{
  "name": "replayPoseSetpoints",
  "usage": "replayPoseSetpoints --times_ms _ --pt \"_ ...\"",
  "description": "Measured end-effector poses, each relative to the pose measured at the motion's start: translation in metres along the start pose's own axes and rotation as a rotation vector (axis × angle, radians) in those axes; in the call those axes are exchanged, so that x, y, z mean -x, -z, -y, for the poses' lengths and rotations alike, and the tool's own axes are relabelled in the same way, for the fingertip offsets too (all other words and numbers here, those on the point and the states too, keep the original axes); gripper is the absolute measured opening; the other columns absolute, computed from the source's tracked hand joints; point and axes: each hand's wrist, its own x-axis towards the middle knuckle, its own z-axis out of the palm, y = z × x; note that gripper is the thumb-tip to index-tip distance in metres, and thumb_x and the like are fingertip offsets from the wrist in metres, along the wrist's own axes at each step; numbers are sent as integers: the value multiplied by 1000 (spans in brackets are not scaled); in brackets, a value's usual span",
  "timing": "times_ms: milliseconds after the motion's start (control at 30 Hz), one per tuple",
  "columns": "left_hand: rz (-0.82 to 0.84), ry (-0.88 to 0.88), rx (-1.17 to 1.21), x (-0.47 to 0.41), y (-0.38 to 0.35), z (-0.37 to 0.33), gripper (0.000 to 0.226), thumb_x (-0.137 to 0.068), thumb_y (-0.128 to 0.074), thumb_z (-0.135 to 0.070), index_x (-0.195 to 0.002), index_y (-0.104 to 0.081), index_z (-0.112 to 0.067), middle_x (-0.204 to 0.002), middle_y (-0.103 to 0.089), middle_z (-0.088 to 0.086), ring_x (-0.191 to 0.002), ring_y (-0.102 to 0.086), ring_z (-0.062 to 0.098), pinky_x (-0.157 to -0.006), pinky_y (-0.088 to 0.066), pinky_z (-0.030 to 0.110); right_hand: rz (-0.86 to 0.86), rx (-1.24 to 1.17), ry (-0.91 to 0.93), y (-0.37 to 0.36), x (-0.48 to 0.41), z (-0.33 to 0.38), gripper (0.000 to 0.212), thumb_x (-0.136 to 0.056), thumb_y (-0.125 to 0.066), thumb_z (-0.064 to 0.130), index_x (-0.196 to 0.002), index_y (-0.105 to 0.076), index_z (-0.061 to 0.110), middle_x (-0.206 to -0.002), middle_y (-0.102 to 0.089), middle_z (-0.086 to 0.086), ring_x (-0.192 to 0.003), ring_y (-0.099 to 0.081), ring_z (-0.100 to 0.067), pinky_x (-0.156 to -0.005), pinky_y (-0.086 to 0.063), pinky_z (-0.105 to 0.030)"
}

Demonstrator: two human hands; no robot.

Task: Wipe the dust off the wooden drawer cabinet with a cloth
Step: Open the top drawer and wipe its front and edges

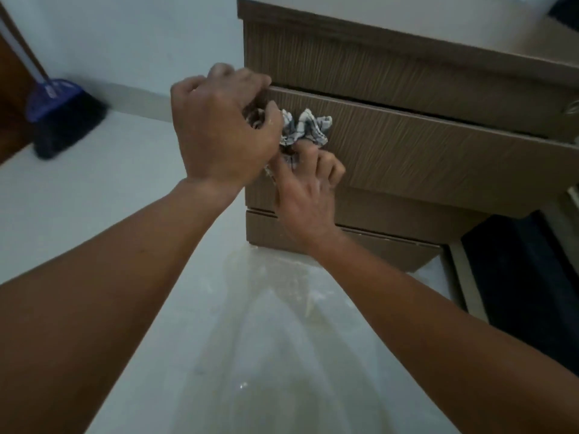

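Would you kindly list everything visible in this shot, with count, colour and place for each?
cabinet: one, brown wood grain, upper right, standing on the floor.
drawer: one, brown, middle of the cabinet, pulled slightly out.
cloth: one, white and dark checked, bunched against the drawer's left end.
broom: one, blue head with black bristles, left, by the wall.
floor: one, pale grey, with a whitish smear below the cabinet.
wall: one, pale, behind the broom.
left hand: one, at the drawer's left corner, fingers curled on the cloth.
right hand: one, below the cloth, grip closed on it.
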Motion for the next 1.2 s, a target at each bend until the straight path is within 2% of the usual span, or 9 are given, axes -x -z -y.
replayPoseSetpoints --times_ms 100,300,567,700,800,933,1033,1100,1200 --pt "-56 -10 -181 13 -14 -12 41 -95 -44 -46 -119 -72 -28 -116 -70 -13 -118 -57 11 -103 -33 39 -160 42 40 -8 -5 -12 39 -93 -63 29 -132 -62 27 -142 -28 -3 -124 -33 -28 -107 -29 -47" --pt "-13 -252 -321 21 -44 -78 39 -99 -35 -35 -105 -72 -21 -106 -73 -3 -104 -63 20 -101 -36 48 -202 270 -27 12 19 -76 61 -103 -46 47 -157 -27 26 -165 -24 -1 -151 -17 -30 -121 -16 -55" --pt "161 -183 -365 21 -56 -146 43 -100 -41 -49 -97 -73 -21 -94 -73 0 -93 -67 21 -100 -40 48 -162 183 -697 91 66 -205 55 -105 -32 41 -157 -14 40 -167 -13 -5 -153 -10 -33 -119 2 -54" --pt "141 -157 -395 25 -52 -149 41 -100 -44 -51 -101 -72 -21 -93 -73 -1 -91 -68 20 -98 -41 47 -319 -291 -1074 111 69 -229 37 -107 -31 32 -131 -49 11 -133 -56 -17 -126 -51 -38 -104 -41 -47" --pt "104 -133 -355 35 -54 -149 38 -98 -53 -49 -118 -68 -21 -111 -71 -1 -108 -64 21 -99 -42 46 -394 -404 -1248 113 73 -217 35 -108 -32 26 -113 -56 2 -110 -64 -18 -102 -60 -34 -78 -40 -37" --pt "84 -90 -308 43 -58 -147 46 -94 -63 -44 -135 -59 -23 -128 -64 -2 -125 -54 21 -105 -39 46 -495 -586 -1540 104 62 -185 35 -107 -36 27 -122 -58 5 -117 -64 -20 -102 -62 -40 -80 -46 -42" --pt "59 -71 -299 43 -56 -149 45 -91 -67 -43 -131 -61 -24 -123 -67 -4 -122 -56 20 -105 -36 45 -411 -861 -1710 95 42 -162 35 -106 -38 27 -122 -57 3 -103 -66 -14 -85 -64 -29 -75 -51 -40" --pt "57 -71 -313 42 -54 -148 44 -90 -68 -44 -129 -63 -25 -121 -68 -5 -120 -58 20 -104 -36 46 -289 -1070 -1737 90 28 -141 35 -104 -41 23 -130 -51 2 -116 -64 -12 -100 -66 -32 -80 -52 -40" --pt "60 -83 -339 40 -54 -146 45 -90 -67 -45 -131 -62 -27 -121 -68 -4 -120 -59 22 -104 -37 48 -77 -1044 -1661 86 23 -115 25 -102 -48 20 -121 -53 4 -111 -65 -15 -95 -68 -34 -77 -58 -40"
